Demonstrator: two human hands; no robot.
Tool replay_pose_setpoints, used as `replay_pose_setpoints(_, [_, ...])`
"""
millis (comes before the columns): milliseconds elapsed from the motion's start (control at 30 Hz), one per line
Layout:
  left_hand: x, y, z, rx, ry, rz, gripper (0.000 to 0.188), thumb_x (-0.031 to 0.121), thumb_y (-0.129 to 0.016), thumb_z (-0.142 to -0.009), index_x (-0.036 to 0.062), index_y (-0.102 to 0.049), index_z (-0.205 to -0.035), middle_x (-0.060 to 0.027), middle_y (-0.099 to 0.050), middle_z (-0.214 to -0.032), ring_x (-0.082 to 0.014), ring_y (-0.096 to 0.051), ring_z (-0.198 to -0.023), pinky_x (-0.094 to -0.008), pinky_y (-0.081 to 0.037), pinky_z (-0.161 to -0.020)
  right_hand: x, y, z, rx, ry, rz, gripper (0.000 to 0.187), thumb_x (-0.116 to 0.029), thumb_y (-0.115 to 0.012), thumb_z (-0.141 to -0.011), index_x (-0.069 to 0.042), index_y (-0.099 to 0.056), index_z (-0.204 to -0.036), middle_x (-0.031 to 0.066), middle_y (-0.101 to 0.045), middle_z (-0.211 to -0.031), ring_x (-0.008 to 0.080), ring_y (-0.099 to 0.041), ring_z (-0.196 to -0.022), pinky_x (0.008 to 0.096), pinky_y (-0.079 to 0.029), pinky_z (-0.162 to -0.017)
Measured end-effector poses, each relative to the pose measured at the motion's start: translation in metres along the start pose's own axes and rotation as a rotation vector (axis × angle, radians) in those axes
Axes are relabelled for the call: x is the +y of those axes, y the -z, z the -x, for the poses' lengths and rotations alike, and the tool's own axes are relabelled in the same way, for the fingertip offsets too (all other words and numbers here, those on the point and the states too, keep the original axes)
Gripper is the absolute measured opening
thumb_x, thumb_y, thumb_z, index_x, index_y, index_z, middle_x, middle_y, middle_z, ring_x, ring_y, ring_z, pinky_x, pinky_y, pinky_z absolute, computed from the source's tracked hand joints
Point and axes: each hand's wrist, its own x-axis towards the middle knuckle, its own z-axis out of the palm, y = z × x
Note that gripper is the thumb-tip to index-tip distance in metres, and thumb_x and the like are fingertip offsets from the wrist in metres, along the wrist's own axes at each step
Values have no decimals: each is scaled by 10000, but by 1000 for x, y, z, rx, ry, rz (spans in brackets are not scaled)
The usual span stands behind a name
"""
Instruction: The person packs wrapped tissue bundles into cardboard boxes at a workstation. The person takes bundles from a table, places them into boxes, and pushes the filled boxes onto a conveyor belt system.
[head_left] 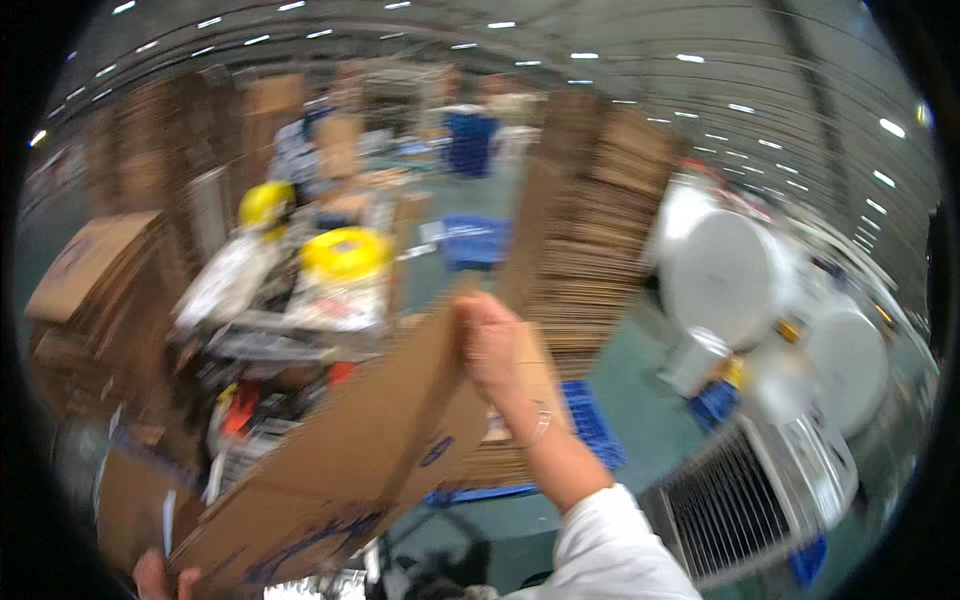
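Note:
A large flat piece of brown cardboard [360, 440] with dark printed marks slants across the lower middle of the head view. My right hand [488, 340] grips its upper right end, fingers wrapped over the edge; a thin bracelet and a white sleeve show behind it. At the lower left, my left hand [165, 577] holds the cardboard's other end, mostly cut off by the picture's edge. The cardboard is raised and tilted, its left end low. Everything is somewhat smeared by motion.
Behind stands a tall stack of flattened cartons [610, 230]. A cluttered table [330, 345] at left carries yellow tape rolls [345, 255]. Cartons [90, 280] are piled far left. Right are large white rolls [725, 278] and a grey grilled machine [735, 500]. Blue pallets [590, 425] lie on the green floor.

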Motion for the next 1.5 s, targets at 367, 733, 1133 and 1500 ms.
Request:
replay_pose_setpoints(367, [2,-51,142,56,220,-205,301,285,-640,-717,54,-462,-641,-108,-483,-602,-324,-519,-588,-428,-399,-506,70,-136,186,-759,-486,152,1016,-408,-715,-679,145,-118,-1288,229,-422,-1206,246,-429,-1111,290,-351,-924])
replay_pose_setpoints(733, [-21,-22,122,-513,663,247,554,533,-317,-876,63,-572,-1023,-210,-574,-1000,-330,-538,-975,-373,-410,-831,80,-144,207,-910,-661,-353,931,-170,-659,-769,30,34,-1357,141,-284,-1304,200,-392,-1116,290,-338,-943])
replay_pose_setpoints(1133, [-13,-10,157,6,728,155,223,142,-427,-810,18,-426,-995,-217,-575,-667,-401,-573,-669,-457,-472,-619,-2,-129,142,-2171,-576,188,875,-154,-552,-729,9,36,-1356,196,-527,-916,291,-561,-639,376,-482,-612])
replay_pose_setpoints(1500, [44,-148,103,-1170,-278,293,715,607,-444,-762,84,-441,-1250,-125,-352,-1332,-332,-310,-1221,-653,-164,-927,106,-156,290,-2578,-343,431,603,-318,-583,-783,70,-379,-1198,270,-568,-956,373,-557,-885,404,-437,-785])
